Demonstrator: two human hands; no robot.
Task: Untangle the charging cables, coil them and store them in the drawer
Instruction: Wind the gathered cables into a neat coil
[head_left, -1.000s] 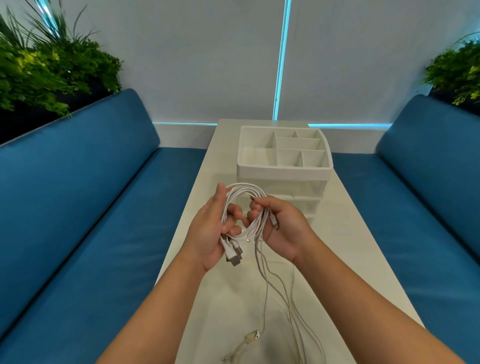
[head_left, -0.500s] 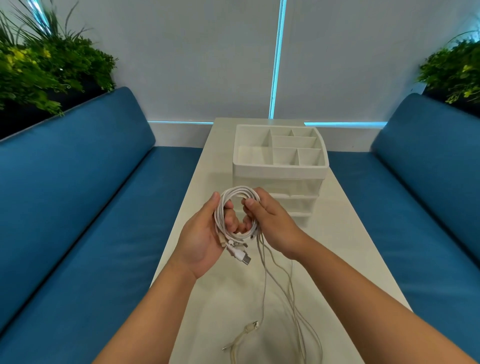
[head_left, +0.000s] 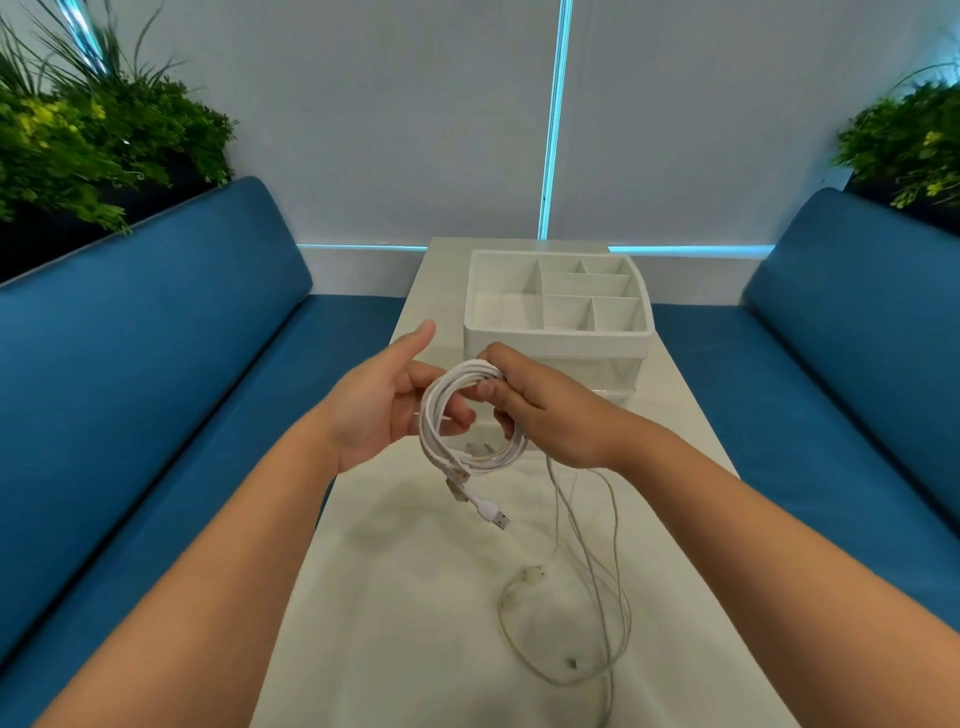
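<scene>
Over the white table (head_left: 395, 597) I hold a white coil of charging cables (head_left: 441, 452). My right hand (head_left: 550, 415) pinches the top of the coil between thumb and fingers. The curled fingers of my left hand (head_left: 379, 410) hook through the loop from the left, with the thumb raised off it. A USB plug (head_left: 500, 519) dangles below the coil. Thin loose cable ends (head_left: 597, 613) trail from my right hand down onto the table. Just behind my hands stands the white drawer organizer (head_left: 561, 340); my hands hide most of its drawer fronts.
Blue sofa cushions (head_left: 156, 374) run along the narrow table's left side, and more blue cushions (head_left: 841, 364) along its right. Green plants (head_left: 88, 135) sit behind the left backrest. The organizer's top tray holds several bare compartments.
The coil has grown as my right hand brought another loop to the top. My left thumb has lifted off the coil. The USB plug now hangs lower, and less loose cable lies on the table.
</scene>
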